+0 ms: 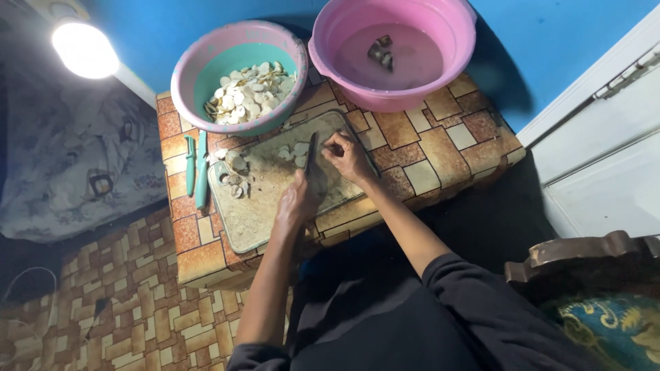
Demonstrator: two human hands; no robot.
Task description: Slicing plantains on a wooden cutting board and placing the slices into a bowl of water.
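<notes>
My left hand [297, 200] grips the handle of a dark-bladed knife [311, 154], whose blade points away from me across a worn cutting board [258, 216]. My right hand [348, 156] rests just right of the blade, fingertips pinched on a small pale piece at the board's far edge. Pale round slices [292, 152] lie left of the blade, and several peel scraps and pieces [234, 177] sit near the board's left end. The board lies on a low block with a brick pattern [440, 148].
A pink-rimmed teal bowl [199, 62] of pale slices stands at the back left. A pink basin [450, 41] of cloudy water with dark pieces stands at the back right. Two teal-handled tools [196, 168] lie left of the board. A lamp [84, 48] glows at the far left.
</notes>
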